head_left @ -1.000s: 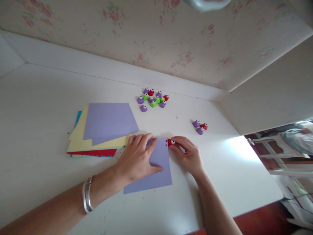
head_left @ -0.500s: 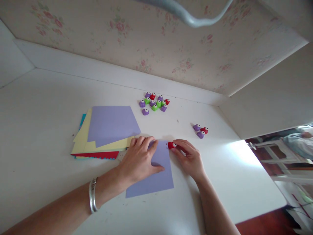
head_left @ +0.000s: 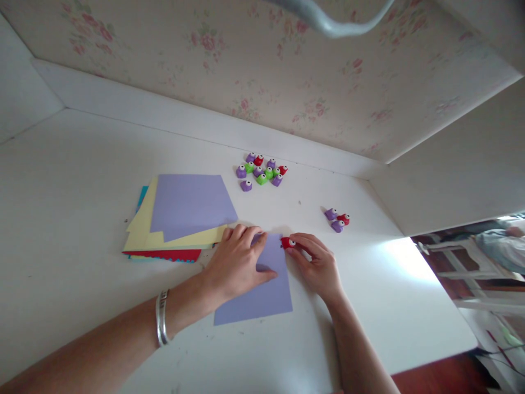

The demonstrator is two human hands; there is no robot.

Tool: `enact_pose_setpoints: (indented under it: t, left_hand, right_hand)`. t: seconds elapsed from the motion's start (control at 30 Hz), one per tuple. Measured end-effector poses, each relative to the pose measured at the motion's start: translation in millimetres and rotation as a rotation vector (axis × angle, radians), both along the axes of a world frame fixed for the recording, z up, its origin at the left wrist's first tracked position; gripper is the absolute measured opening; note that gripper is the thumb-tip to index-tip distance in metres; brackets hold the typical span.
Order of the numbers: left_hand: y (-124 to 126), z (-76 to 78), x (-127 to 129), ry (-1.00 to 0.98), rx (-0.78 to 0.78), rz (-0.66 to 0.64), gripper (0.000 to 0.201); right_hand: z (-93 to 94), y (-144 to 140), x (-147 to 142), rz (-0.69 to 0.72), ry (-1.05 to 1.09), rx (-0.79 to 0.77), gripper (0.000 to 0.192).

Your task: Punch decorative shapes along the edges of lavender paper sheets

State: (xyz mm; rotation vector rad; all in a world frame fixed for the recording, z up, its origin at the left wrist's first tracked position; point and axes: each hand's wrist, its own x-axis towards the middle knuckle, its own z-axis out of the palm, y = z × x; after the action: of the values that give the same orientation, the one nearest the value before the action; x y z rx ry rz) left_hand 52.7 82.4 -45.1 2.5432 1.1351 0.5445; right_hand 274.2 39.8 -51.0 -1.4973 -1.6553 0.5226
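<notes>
A sheet of purple paper (head_left: 262, 293) lies on the white table in front of me. My left hand (head_left: 238, 262) rests on it with thumb and fingers spread, pressing it flat. Between the thumb and fingers of my right hand (head_left: 315, 265) is a small red paper punch (head_left: 287, 243) with an eye-like knob. The punch sits at the sheet's upper right corner, over its right edge. Small dark marks show in the paper beside the punch; whether they are cut through I cannot tell.
Left of my hands is a stack of coloured sheets, a purple sheet (head_left: 191, 202) on top. Several purple, green and red punches (head_left: 261, 178) cluster near the wall. Three more punches, one of them red (head_left: 343, 219), stand at the right. The table's right edge (head_left: 443, 353) lies beyond my right arm.
The red punch in my right hand has shifted slightly left, farther onto the edge of the purple sheet. My left hand stays on the paper. The camera view has moved a little.
</notes>
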Motion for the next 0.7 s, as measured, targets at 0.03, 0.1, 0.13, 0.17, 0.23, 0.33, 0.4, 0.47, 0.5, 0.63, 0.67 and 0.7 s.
enact_pose_setpoints:
  t: [0.03,0.1,0.13,0.17,0.23,0.33,0.4,0.47,0.5,0.63,0.67,0.7]
  left_hand:
    - [0.7,0.2,1.0,-0.006,-0.004,-0.010,0.067]
    - [2.3,0.4,3.9,-0.018,-0.007,-0.027,0.065]
    - [3.1,0.3,5.7,-0.022,-0.005,-0.030,0.063]
    - [3.9,0.1,7.5,-0.023,-0.002,-0.030,0.060]
    - [5.3,-0.9,11.2,-0.021,0.007,-0.022,0.055]
    - [6.8,-2.9,15.3,-0.023,0.008,-0.009,0.052]
    - [7.2,-4.1,16.5,-0.029,-0.003,-0.007,0.050]
    - [7.0,-5.1,16.9,-0.039,-0.014,-0.009,0.047]
    - [6.7,-5.5,16.9,-0.043,-0.016,-0.010,0.045]
    - [5.1,-6.6,17.4,-0.040,0.015,-0.008,0.047]
    - [4.7,-6.4,17.7,-0.033,0.029,-0.003,0.048]
    - [4.2,-5.9,18.1,-0.024,0.045,0.005,0.049]
  right_hand:
    - [-0.4,-0.1,0.0,-0.004,-0.001,0.005,0.018]
    - [-1.6,-0.5,0.4,-0.013,0.010,0.006,0.018]
    - [-2.3,-0.7,0.8,-0.019,0.016,0.005,0.019]
    - [-2.9,-0.9,1.3,-0.023,0.017,0.000,0.019]
    - [-3.8,-1.2,2.7,-0.023,0.012,-0.016,0.020]
    - [-3.7,-1.0,5.0,-0.023,-0.014,-0.033,0.021]
    - [-2.7,-0.2,5.9,-0.022,-0.050,-0.027,0.021]
    - [-1.4,0.6,6.0,-0.017,-0.088,-0.012,0.021]
    - [-0.9,1.1,5.8,-0.017,-0.100,-0.008,0.021]
    - [-1.3,2.3,4.8,-0.034,-0.120,0.007,0.019]
    - [-1.8,2.5,5.1,-0.035,-0.126,0.012,0.019]
    - [-2.4,2.6,5.5,-0.033,-0.131,0.014,0.020]
